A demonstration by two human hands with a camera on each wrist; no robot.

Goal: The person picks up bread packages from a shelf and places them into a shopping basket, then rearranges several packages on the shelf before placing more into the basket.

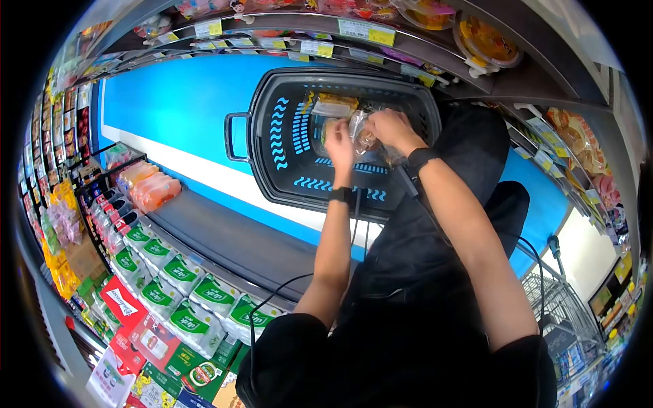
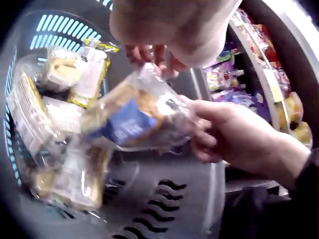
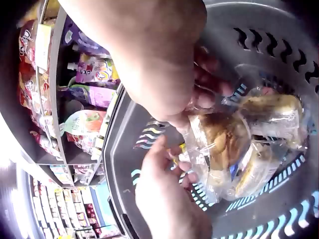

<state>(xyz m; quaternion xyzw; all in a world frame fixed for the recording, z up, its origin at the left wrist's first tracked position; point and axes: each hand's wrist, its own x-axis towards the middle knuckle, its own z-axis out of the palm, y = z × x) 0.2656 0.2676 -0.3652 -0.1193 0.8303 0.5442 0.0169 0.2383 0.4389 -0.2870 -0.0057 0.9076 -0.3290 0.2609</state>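
A clear-wrapped bread with a blue label [image 2: 132, 122] is held up inside the black basket [image 1: 272, 183]. My right hand [image 1: 391, 129] pinches one end of its wrapper, thumb and fingers showing in the left wrist view. The left hand [image 1: 339, 144] has its fingers at another corner of the same wrapper, partly curled; the wrist hides some of them in the left wrist view. Seen from the right wrist, the bread [image 3: 224, 144] hangs between the right hand [image 3: 159, 64] above and the left hand [image 3: 169, 194] below.
Several wrapped foods [image 2: 65, 174] lie in the basket, including a yellow-edged pack [image 2: 89, 74]. Shelves of bagged goods [image 3: 92, 69] stand close beside the basket. Green-and-white packs [image 1: 197, 326] are stacked at lower left, and a wire cart [image 1: 564, 306] stands at right.
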